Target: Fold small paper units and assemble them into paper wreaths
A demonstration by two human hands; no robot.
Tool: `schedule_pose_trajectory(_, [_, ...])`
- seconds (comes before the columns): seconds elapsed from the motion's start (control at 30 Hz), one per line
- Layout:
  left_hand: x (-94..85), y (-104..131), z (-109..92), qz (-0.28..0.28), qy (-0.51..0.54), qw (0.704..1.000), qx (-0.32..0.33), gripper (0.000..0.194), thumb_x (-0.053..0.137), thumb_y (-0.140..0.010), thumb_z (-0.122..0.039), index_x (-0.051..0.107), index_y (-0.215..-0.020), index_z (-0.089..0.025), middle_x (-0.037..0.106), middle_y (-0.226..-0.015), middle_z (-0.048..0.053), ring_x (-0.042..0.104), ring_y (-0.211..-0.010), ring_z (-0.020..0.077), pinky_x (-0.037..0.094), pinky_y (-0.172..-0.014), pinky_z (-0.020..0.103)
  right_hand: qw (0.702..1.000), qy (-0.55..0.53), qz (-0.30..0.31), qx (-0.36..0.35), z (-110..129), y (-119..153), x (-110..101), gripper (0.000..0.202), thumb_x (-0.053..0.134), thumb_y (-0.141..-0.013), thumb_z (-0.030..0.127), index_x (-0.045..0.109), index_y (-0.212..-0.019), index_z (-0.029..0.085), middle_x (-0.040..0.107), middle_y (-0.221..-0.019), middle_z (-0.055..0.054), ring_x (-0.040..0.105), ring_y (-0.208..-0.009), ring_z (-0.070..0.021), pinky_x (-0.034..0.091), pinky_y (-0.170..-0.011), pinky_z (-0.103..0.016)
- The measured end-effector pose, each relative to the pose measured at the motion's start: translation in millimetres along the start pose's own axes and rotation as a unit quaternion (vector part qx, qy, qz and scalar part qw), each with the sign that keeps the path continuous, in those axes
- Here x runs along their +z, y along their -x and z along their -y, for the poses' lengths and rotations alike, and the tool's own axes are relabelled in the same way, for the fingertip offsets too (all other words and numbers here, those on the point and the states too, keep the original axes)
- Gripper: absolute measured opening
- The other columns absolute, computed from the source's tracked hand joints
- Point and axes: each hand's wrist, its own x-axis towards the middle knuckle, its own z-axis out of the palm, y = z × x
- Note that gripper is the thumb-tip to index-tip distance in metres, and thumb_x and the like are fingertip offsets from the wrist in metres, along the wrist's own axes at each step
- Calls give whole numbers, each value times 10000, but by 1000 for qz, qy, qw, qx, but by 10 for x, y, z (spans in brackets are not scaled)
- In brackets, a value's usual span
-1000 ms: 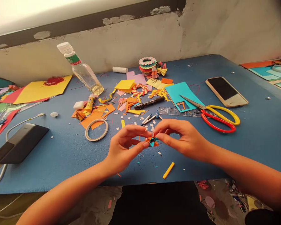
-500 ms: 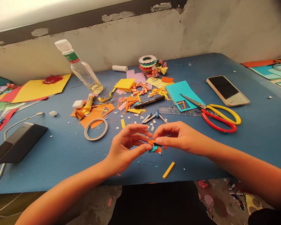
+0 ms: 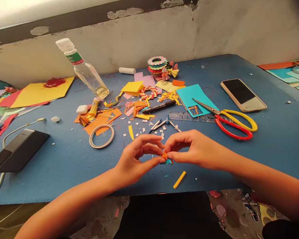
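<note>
Between my two hands is a small folded paper piece (image 3: 167, 161) in orange and turquoise, just above the blue tabletop. My left hand (image 3: 139, 159) pinches its left side between thumb and fingertips. From the right, my right hand (image 3: 189, 147) pinches the upper right part with thumb and forefinger. The fingertips hide much of the piece. A yellow folded paper strip (image 3: 179, 180) lies near the table's front edge, below my hands. Just beyond my fingers are a pair of compasses (image 3: 167, 120) and scattered white paper bits.
Red-and-yellow-handled scissors (image 3: 233, 124) lie over turquoise paper (image 3: 193, 94) and a clear ruler (image 3: 179, 116). A phone (image 3: 243, 94) is at right. Left stand a bottle (image 3: 88, 74), glue stick (image 3: 94, 106), tape roll (image 3: 91, 141) and black device (image 3: 20, 151). Paper scraps (image 3: 109, 119) fill the middle.
My hands have shifted slightly right and tilted the paper piece, so less of it shows between my fingers. The view has moved a little; the other things stay in place.
</note>
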Motion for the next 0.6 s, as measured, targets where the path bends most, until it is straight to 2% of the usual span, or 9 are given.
schedule_pose_trajectory(0.1, [4, 6, 24, 0, -46, 998, 41, 514, 681, -733, 6, 558, -1164, -247, 653, -961, 16, 692, -849, 121, 599, -816, 237, 991, 93, -60, -76, -13, 16, 67, 86, 599, -780, 171, 676, -798, 207, 710, -827, 4, 645, -778, -143, 478, -738, -265])
schedule_pose_trajectory(0.27, [-14, -13, 42, -20, -97, 993, 67, 487, 674, -745, -11, 562, -1166, -227, 661, -940, 21, 691, -848, 134, 602, -809, 248, 936, 206, -150, -241, -104, -12, 153, 120, 597, -793, 119, 657, -822, 219, 715, -889, -12, 639, -874, -168, 436, -890, -340])
schedule_pose_trajectory(0.33, [-31, -22, 41, -29, -112, 990, 80, 494, 688, -736, -17, 562, -1164, -228, 644, -946, 17, 689, -840, 132, 603, -799, 244, 934, 194, -156, -255, -124, -18, 160, 113, 594, -824, 144, 665, -850, 228, 716, -914, -12, 638, -901, -166, 433, -915, -349])
schedule_pose_trajectory(0.47, [-60, -7, 45, -38, -135, 983, 122, 546, 691, -722, 7, 546, -1191, -230, 570, -956, 6, 671, -795, 107, 603, -754, 229, 955, 138, -144, -221, -93, 5, 154, 146, 608, -824, 155, 697, -900, 242, 708, -993, -14, 633, -957, -162, 456, -918, -332])
schedule_pose_trajectory(0.6, [-59, 22, 51, -52, -153, 974, 157, 625, 698, -695, 36, 504, -1226, -229, 534, -959, 0, 653, -760, 87, 600, -695, 203, 958, 131, -129, -219, -43, 38, 137, 207, 602, -810, 127, 712, -922, 261, 704, -1016, -14, 629, -984, -173, 433, -989, -382])
